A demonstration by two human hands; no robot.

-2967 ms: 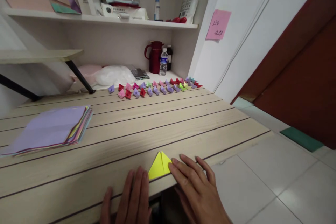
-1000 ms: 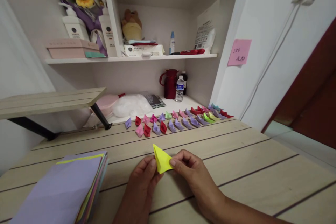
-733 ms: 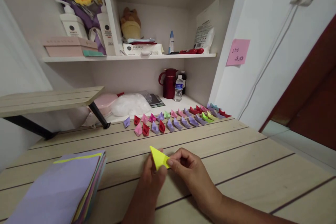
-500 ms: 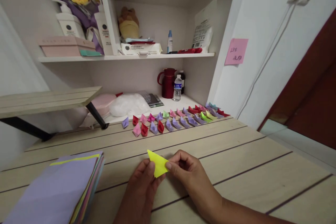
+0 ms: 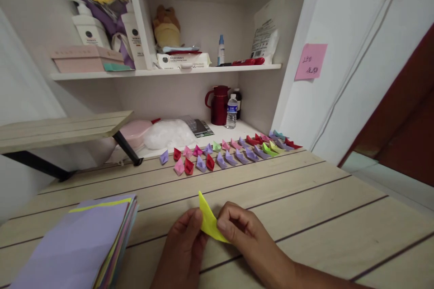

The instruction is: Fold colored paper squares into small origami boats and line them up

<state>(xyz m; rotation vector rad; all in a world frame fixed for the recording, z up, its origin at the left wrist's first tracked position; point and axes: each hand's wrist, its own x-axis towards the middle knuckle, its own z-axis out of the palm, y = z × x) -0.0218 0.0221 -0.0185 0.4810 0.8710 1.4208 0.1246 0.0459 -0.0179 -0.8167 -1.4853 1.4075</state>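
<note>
A small folded piece of yellow paper (image 5: 209,223) is held between my two hands, above the wooden table. My left hand (image 5: 185,239) pinches its left edge between thumb and fingers. At its right side, the thumb and bent fingers of my right hand (image 5: 242,230) grip the lower corner. One pointed tip of the paper sticks up, and its long side looks curved. Beyond my hands, several folded paper boats (image 5: 210,162) in purple, red, pink, green and yellow stand in two rows along the table's back.
A stack of coloured paper (image 5: 74,239), purple on top, lies at the left of the table (image 5: 322,216). A small raised shelf (image 5: 64,128) on black legs stands behind it. A red jug (image 5: 219,106) and a water bottle (image 5: 232,112) are in the cabinet.
The yellow paper has gone from a flat triangle to a curved, bent shape with its right corner lower. My right hand has shifted slightly down. The camera view has turned a little.
</note>
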